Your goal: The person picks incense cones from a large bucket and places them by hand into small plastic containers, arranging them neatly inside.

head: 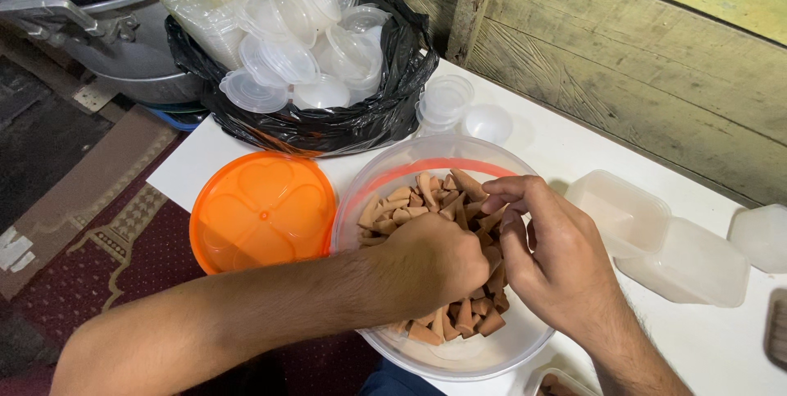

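Observation:
A big clear plastic tub stands on the white table, filled with several small brown cone-shaped pieces. Both my hands are inside it. My left hand is curled into a fist over the pile, its fingers buried among the cones; whether it holds any is hidden. My right hand hovers beside it, thumb and fingers pinched together over the cones near the tub's far rim. The tub's orange lid lies flat to its left.
A black bag heaped with small clear cups and lids sits behind the tub. Loose small cups stand by it. Rectangular clear containers lie at the right. A metal pot stands at the far left, by a wooden wall.

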